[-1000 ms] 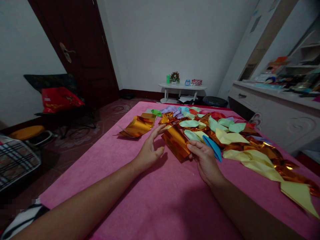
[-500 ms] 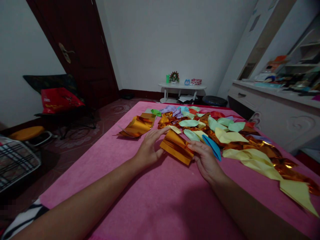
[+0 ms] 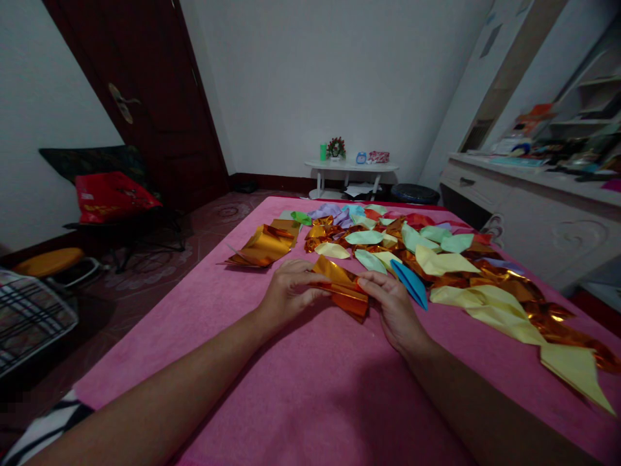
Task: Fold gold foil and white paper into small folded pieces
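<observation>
Above the pink cloth, a gold foil paper with folds across it is held between both hands. My left hand pinches its left end between thumb and fingers. My right hand grips the right end, thumb on top. A stack of gold foil sheets lies beyond my left hand, its edges curled. Just past my right hand is a blue folded paper. A pale yellow folded piece rests behind the held paper.
Folded papers in green, yellow, purple and red, with gold foil, spread over the right and far side of the cloth, among them a yellow piece. Beyond stand a small white table, a chair with a red bag and a white cabinet.
My left hand has closed on the left end of the gold paper, where its fingers were spread before. The paper's near part is now folded up into a raised strip.
</observation>
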Available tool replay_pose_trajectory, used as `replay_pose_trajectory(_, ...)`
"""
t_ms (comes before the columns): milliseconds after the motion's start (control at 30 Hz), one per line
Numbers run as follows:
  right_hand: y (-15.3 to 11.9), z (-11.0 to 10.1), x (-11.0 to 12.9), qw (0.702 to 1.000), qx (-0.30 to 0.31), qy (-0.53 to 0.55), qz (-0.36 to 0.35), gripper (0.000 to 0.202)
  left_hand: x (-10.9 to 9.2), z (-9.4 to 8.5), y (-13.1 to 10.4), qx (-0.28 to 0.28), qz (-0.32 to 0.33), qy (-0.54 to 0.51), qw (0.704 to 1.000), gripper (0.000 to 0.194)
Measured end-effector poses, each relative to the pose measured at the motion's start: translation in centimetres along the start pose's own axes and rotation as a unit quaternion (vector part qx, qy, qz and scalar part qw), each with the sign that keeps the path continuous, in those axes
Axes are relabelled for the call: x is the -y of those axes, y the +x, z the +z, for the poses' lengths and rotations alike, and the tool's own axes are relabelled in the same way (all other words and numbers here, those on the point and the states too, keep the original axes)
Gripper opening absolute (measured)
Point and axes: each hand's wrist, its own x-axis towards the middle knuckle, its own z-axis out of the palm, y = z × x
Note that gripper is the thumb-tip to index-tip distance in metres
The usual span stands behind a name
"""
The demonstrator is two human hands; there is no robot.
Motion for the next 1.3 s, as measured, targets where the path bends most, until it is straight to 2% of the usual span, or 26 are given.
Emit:
replay_pose_trajectory(200, -0.3, 0.5, 0.5, 0.997, 0.062, -0.018, -0.052, 0.041, -0.4, 0.3, -0.2, -0.02, -0.032, 0.007, 0.999, 0.014)
replay_pose_trajectory(333, -0.5, 0.7, 0.6, 0.995, 0.044, -0.057, -0.064, 0.056, -0.4, 0.5, -0.3, -0.029, -0.038, 0.021, 0.999, 0.013)
replay_pose_trajectory(467, -0.5, 0.8, 0.6, 0.991, 0.019, -0.091, -0.1, 0.044, -0.2, 0.5, -0.3, -0.053, -0.057, 0.035, 0.996, 0.013)
replay_pose_trajectory(600, -0.4, 1.0, 0.6, 0.971, 0.028, -0.191, -0.138, 0.021, -0.4, 0.7, -0.4, -0.052, -0.04, 0.033, 0.997, 0.013)
replay_pose_trajectory(700, -0.3, 1.0, 0.6, 0.965, 0.028, -0.209, -0.158, 0.009, -0.7, 0.9, -0.4, -0.033, -0.043, -0.026, 0.998, 0.016)
replay_pose_trajectory(767, -0.2, 0.8, 0.6, 0.967, 0.001, -0.195, -0.162, 0.008, -0.8, 0.9, -0.3, -0.017, -0.079, -0.087, 0.993, 0.021)
replay_pose_trajectory(900, -0.2, 0.4, 0.6, 0.971, -0.043, -0.18, -0.152, 0.007, -0.9, 0.8, -0.2, -0.005, -0.191, -0.186, 0.964, 0.012)
replay_pose_trajectory(967, -0.2, 0.3, 0.5, 0.978, -0.039, -0.154, -0.132, 0.009, -1.0, 0.8, -0.1, -0.019, -0.214, -0.191, 0.958, 0.008)
replay_pose_trajectory(1067, 0.0, 0.2, 0.2, 0.985, -0.03, -0.126, -0.11, 0.012, -1.1, 0.8, 0.0, -0.054, -0.198, -0.162, 0.965, 0.007)
replay_pose_trajectory(1200, 0.1, 0.1, 0.1, 0.99, -0.064, -0.099, -0.083, 0.016, -0.8, 0.8, -0.1, -0.083, -0.164, -0.12, 0.976, 0.011)
replay_pose_trajectory(1300, 0.0, 0.2, 0.1, 0.995, -0.076, -0.054, -0.048, 0.02, -0.5, 1.0, -0.3, -0.097, -0.178, -0.13, 0.971, 0.013)
